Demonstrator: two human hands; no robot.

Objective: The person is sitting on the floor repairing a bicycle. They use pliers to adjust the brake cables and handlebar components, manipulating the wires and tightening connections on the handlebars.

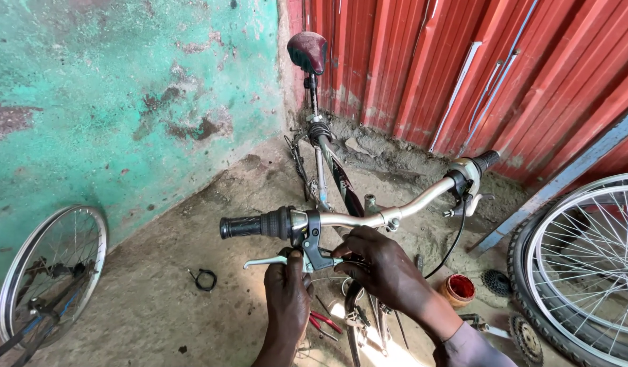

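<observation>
Silver brake lever [268, 261] — left hand [287, 292] grips it, right hand [385, 268] alongside.

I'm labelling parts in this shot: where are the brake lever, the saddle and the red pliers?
brake lever [268, 261], head view, middle of its silver blade
saddle [307, 50], head view, its maroon top
red pliers [325, 321], head view, a handle

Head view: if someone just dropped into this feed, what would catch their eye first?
Most likely the bicycle handlebar running across the centre, where the left hand and right hand meet at the brake lever beside the black grip. Behind it, the dark red saddle stands against a peeling green wall and red corrugated sheeting. Loose spoked wheels frame the scene: one low left, one at the right edge.
</observation>
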